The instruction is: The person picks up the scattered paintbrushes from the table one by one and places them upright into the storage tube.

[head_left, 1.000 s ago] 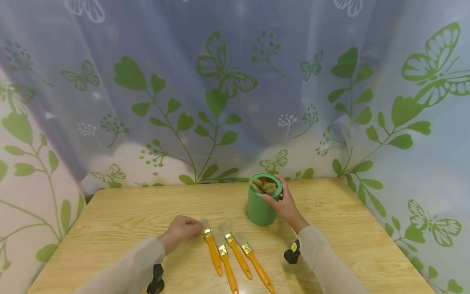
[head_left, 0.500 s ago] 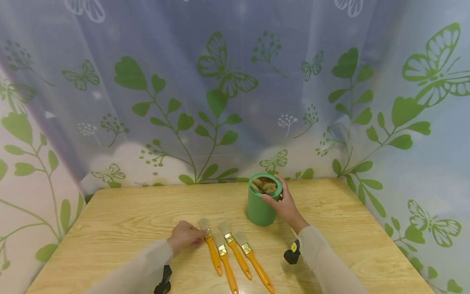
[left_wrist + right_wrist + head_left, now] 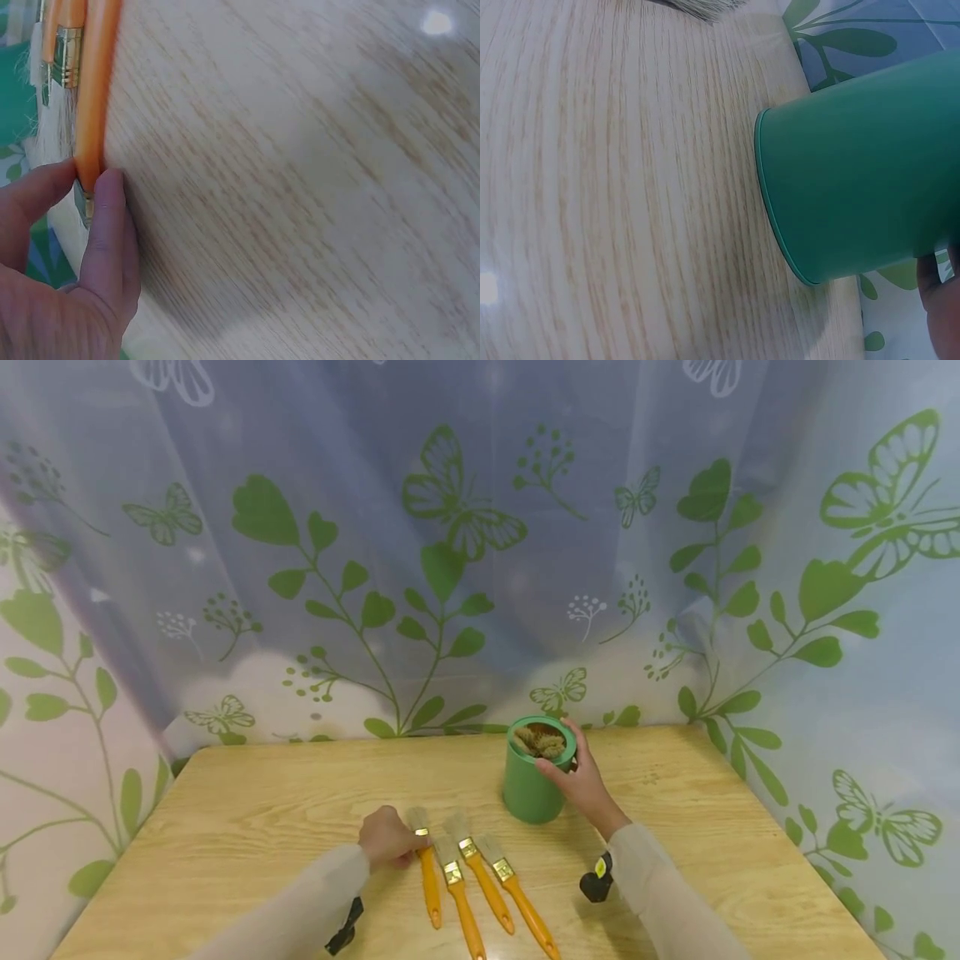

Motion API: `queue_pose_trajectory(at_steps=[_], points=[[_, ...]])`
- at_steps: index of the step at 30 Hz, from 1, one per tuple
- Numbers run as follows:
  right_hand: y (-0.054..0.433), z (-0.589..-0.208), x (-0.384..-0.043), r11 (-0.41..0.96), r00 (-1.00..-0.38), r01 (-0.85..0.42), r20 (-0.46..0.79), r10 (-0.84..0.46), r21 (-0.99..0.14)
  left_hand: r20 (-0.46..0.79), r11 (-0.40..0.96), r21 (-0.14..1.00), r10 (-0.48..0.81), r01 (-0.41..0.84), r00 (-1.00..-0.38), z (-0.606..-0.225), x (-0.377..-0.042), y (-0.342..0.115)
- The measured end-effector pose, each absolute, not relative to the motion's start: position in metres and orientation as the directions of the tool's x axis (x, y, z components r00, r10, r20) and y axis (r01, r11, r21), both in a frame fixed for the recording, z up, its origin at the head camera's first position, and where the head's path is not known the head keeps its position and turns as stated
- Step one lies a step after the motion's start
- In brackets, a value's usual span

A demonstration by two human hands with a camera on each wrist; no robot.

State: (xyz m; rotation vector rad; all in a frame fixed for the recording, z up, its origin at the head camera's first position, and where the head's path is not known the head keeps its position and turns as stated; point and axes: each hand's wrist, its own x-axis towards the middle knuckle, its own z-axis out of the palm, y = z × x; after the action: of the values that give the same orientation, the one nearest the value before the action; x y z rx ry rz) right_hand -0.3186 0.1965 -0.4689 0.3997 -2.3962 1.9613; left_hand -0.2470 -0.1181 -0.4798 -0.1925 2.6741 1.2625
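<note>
My left hand (image 3: pixel 387 838) pinches the leftmost paintbrush (image 3: pixel 431 891) near its gold ferrule. In the left wrist view, thumb and fingers lie on either side of its orange handle (image 3: pixel 95 90). Several more orange-handled paintbrushes (image 3: pixel 487 887) with pale bristles lie side by side to its right. My right hand (image 3: pixel 587 783) grips the rim and side of a green can (image 3: pixel 528 787), which stands upright. Tan, rough-looking stuff (image 3: pixel 542 742) fills part of the can; its kind is unclear. In the right wrist view, the can's wall (image 3: pixel 855 172) hides most of the right hand.
Everything rests on a light wood-grain table (image 3: pixel 285 793). Behind the table and at both sides hangs a curtain (image 3: pixel 337 568) printed with green leaves and butterflies. A black wrist camera (image 3: pixel 597 883) sits under the right sleeve, another (image 3: pixel 347 928) under the left.
My left hand has moved right and slightly nearer, onto the leftmost paintbrush, and now pinches it. That brush's handle end has swung left. The right hand and the can have stayed in place.
</note>
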Motion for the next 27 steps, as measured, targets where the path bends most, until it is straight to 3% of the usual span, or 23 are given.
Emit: queue_pose_trajectory(at_steps=[20,27], points=[[0.193,-0.468,-0.315,0.174,-0.965,-0.226,0.196,-0.174,-0.958,-0.235,0.567,0.805,0.037,-0.173,-0.971,-0.494,-0.252,-0.134],[0.195,-0.467,-0.314,0.173,-0.967,-0.218,0.188,-0.174,-0.96,-0.238,0.54,0.82,0.024,-0.188,-0.971,-0.476,-0.255,-0.154]])
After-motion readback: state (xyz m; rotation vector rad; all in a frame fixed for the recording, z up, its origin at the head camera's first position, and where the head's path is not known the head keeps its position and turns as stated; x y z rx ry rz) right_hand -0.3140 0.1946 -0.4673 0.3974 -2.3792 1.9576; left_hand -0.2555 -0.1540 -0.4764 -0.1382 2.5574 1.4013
